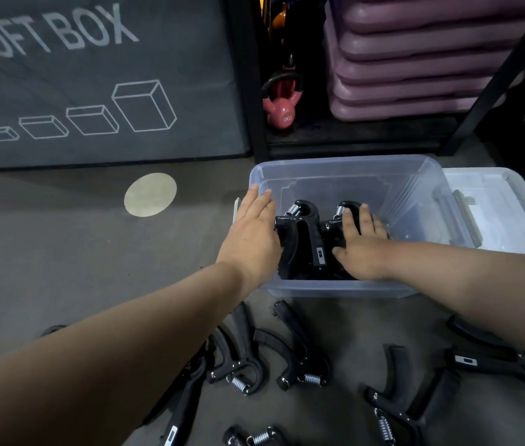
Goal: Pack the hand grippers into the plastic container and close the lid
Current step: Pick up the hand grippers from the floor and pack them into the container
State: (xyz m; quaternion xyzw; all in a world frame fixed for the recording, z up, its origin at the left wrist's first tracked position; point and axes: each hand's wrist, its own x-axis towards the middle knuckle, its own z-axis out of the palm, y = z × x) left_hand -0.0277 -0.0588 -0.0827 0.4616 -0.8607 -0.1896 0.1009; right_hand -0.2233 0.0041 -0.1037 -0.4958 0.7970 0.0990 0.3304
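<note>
Resting flat-fingered on black spring-loaded hand grippers inside the clear plastic container, the right hand grips nothing; the left hand, fingers straight, touches the rim beside them.

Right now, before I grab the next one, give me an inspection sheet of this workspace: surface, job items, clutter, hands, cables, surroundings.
Surface: grey floor with a pale round mark.
Job's things: clear plastic container open, at least two black hand grippers inside; lid lying on the floor to its right; several loose hand grippers on the floor in front.
Clutter: nothing seen.
Hands: left hand flat against the packed grippers by the container's left wall; right hand laid flat on top of them.
Cables: nothing seen.
Surroundings: SOFT BOX block behind left; pink kettlebell and stacked purple pads in a black rack.
</note>
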